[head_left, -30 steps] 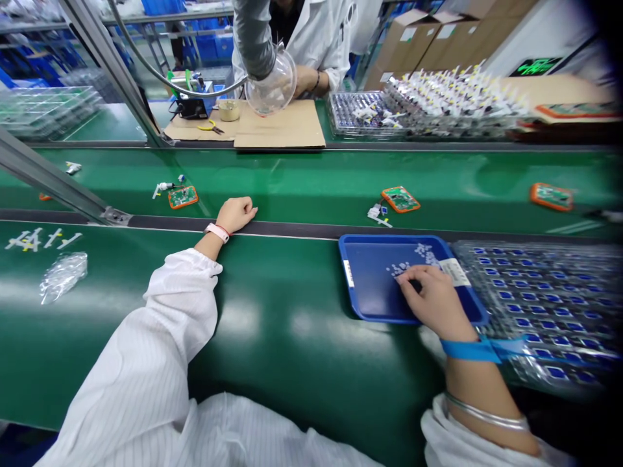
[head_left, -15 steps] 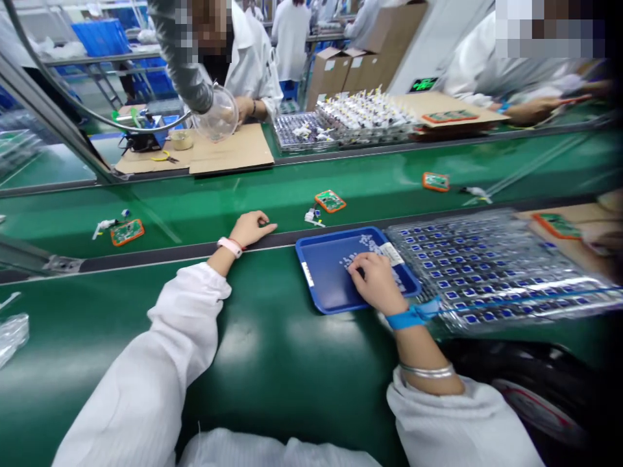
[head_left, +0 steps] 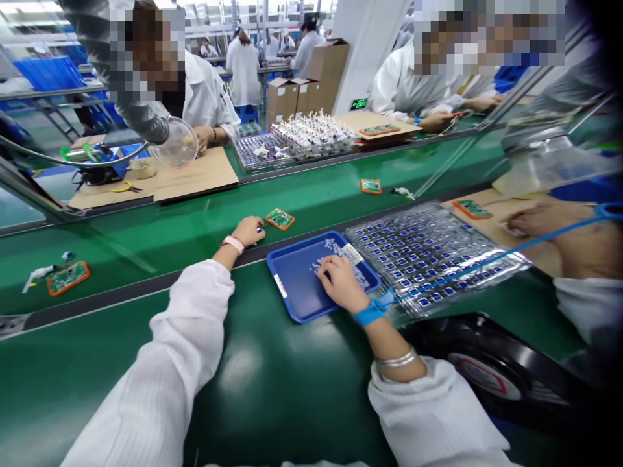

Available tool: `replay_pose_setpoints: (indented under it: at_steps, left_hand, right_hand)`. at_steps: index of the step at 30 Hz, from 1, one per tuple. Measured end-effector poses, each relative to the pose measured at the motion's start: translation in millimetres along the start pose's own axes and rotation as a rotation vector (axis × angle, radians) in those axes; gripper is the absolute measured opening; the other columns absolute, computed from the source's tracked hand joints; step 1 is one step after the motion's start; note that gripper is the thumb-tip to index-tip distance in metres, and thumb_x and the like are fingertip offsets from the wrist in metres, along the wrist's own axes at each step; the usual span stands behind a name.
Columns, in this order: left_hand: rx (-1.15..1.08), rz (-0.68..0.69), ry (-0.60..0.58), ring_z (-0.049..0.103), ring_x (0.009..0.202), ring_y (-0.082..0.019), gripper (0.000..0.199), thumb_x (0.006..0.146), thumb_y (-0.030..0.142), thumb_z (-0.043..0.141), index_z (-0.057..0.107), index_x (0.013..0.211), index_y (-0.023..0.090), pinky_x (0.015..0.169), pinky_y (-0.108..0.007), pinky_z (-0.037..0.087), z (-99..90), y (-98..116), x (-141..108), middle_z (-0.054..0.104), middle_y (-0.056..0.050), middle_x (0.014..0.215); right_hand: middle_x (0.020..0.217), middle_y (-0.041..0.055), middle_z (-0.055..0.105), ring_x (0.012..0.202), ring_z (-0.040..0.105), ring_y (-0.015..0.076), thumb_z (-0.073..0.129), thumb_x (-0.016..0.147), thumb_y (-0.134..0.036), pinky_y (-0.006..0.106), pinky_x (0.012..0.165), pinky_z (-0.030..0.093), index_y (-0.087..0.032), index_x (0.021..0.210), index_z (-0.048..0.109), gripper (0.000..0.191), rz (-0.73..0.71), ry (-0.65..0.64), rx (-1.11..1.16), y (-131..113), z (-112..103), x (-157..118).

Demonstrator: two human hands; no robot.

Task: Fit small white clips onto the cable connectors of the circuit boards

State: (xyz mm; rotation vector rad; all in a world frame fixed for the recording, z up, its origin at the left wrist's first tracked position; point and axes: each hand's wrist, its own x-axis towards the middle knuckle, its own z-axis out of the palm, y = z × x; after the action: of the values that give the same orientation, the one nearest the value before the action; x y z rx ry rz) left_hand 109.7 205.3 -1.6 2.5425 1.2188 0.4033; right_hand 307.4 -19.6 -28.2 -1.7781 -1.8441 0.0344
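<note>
Over a desk (head_left: 272, 363), the right hand (head_left: 343, 284) picks among small pale pieces (head_left: 333, 245) in a blue tray (head_left: 298, 280), fingers drawn narrow; whether they grip one cannot be told. Pieces this small call for a precise pinch. Farther out, the left hand (head_left: 247, 231) curls at a small blue-and-white part (head_left: 261, 229), its hold unclear, beside an orange-edged circuit board (head_left: 280, 219). Beyond sits a co-worker (head_left: 202, 87).
</note>
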Motion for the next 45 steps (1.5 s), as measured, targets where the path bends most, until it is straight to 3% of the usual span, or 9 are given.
replay_pose_setpoints:
  at_steps: [3,5,9,16,20,23,30,36,45]
  left_hand:
    - [-0.004,0.048,-0.002,0.058,0.078,-0.018,0.020,0.062,0.021,0.069,0.064,0.080,0.018,0.075,-0.027,0.045,-29.8,-41,-18,0.064,-0.002,0.080]
    - [0.025,0.001,0.095,0.055,0.079,-0.019,0.014,0.065,0.025,0.067,0.061,0.076,0.017,0.077,-0.031,0.044,-44.7,-65,-33,0.061,-0.003,0.076]
    - [0.091,-0.188,0.322,0.052,0.083,-0.023,0.024,0.078,0.039,0.059,0.056,0.079,0.016,0.078,-0.038,0.041,-49.1,-83,-64,0.057,-0.009,0.078]
    - [0.250,-0.316,0.272,0.057,0.092,-0.032,0.058,0.070,0.055,0.065,0.051,0.108,0.013,0.074,-0.036,0.043,-28.6,-46,-87,0.061,-0.016,0.095]
    - [0.169,-0.355,0.269,0.061,0.087,-0.029,0.057,0.069,0.049,0.068,0.050,0.111,0.014,0.071,-0.033,0.044,-37.3,-53,-94,0.064,-0.014,0.093]
    - [0.016,-0.244,0.293,0.061,0.088,-0.026,0.064,0.065,0.048,0.072,0.046,0.115,0.018,0.076,-0.031,0.045,-43.4,-55,-118,0.064,-0.009,0.097]
    - [-0.089,-0.034,0.167,0.057,0.096,-0.026,0.056,0.066,0.045,0.071,0.050,0.111,0.022,0.084,-0.035,0.044,-37.1,4,-210,0.061,-0.007,0.109]
    - [-0.162,0.059,-0.031,0.056,0.096,-0.026,0.051,0.070,0.043,0.067,0.052,0.114,0.024,0.085,-0.036,0.044,-27.8,38,-260,0.061,-0.007,0.105]
    - [-0.165,0.106,-0.042,0.052,0.104,-0.027,0.049,0.072,0.043,0.067,0.054,0.114,0.023,0.089,-0.040,0.043,-24.9,46,-282,0.058,-0.009,0.112]
  right_hand:
    - [0.093,0.0101,0.058,0.091,0.050,0.0243,0.046,0.081,-0.016,0.044,0.085,0.041,-0.019,0.070,0.058,0.017,-0.007,-0.010,0.006,3,1,-1]
    - [0.093,0.0108,0.058,0.092,0.051,0.0248,0.046,0.081,-0.016,0.044,0.085,0.041,-0.019,0.070,0.058,0.017,-0.009,-0.011,0.009,6,1,-1]
    - [0.092,0.0109,0.058,0.091,0.052,0.0256,0.046,0.082,-0.019,0.046,0.085,0.041,-0.019,0.071,0.059,0.017,-0.019,-0.002,0.017,9,2,-1]
    - [0.092,0.0114,0.058,0.095,0.053,0.0262,0.045,0.081,-0.019,0.047,0.086,0.040,-0.019,0.071,0.057,0.015,-0.033,-0.021,0.019,12,3,-2]
    - [0.093,0.0119,0.057,0.096,0.052,0.0269,0.045,0.081,-0.021,0.048,0.085,0.041,-0.019,0.071,0.056,0.014,-0.053,-0.022,0.022,12,1,-2]
    - [0.093,0.0115,0.056,0.095,0.052,0.0269,0.046,0.081,-0.022,0.048,0.084,0.041,-0.019,0.071,0.055,0.013,-0.052,0.011,0.058,6,-4,0]
    - [0.098,0.0096,0.056,0.099,0.053,0.0245,0.047,0.085,-0.025,0.044,0.089,0.041,-0.022,0.077,0.053,0.011,-0.062,-0.002,0.280,-59,-19,-6]
    - [0.099,0.0084,0.054,0.098,0.054,0.0211,0.047,0.086,-0.022,0.038,0.085,0.045,-0.021,0.079,0.053,0.010,-0.121,-0.258,0.561,-127,-7,-36]
    - [0.099,0.0082,0.053,0.099,0.052,0.0221,0.048,0.086,-0.021,0.041,0.087,0.043,-0.021,0.078,0.053,0.010,-0.058,-0.355,0.609,-133,16,-43]
